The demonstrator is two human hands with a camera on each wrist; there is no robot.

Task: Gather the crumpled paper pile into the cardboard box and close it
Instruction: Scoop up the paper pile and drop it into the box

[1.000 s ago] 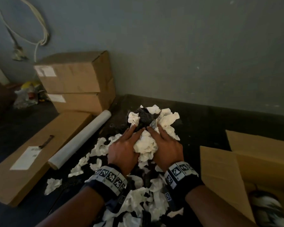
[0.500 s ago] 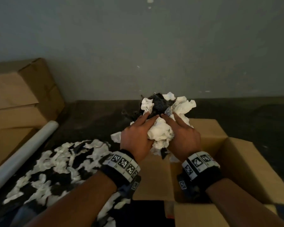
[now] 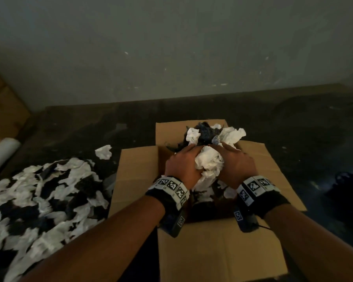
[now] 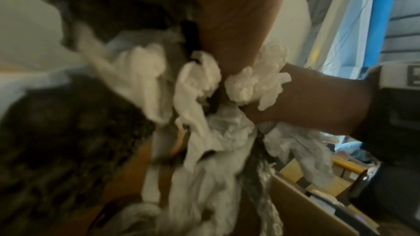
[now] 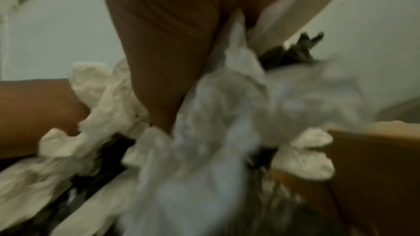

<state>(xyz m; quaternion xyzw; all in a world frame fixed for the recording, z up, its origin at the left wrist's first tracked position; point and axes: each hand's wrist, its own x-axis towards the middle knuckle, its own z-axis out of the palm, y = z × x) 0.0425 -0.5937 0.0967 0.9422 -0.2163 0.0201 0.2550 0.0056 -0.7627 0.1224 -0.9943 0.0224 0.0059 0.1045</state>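
Carried over from the pile [image 3: 41, 202] on the floor, the bundle of crumpled paper [image 3: 209, 159] now hangs over the open cardboard box [image 3: 218, 247], pressed between left hand [image 3: 182, 166] and right hand [image 3: 235, 166], ready to drop.

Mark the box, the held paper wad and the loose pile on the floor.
box [image 3: 137, 171]: head view, on the bare left flap.
paper wad [image 3: 209, 162]: head view, on the white crumple between the hands.
pile [image 3: 49, 198]: head view, on white scraps near its middle.

The cardboard box [image 3: 212, 251] mouth lies open between four splayed flaps, with loose paper pile [image 3: 39, 200] crowding its left.
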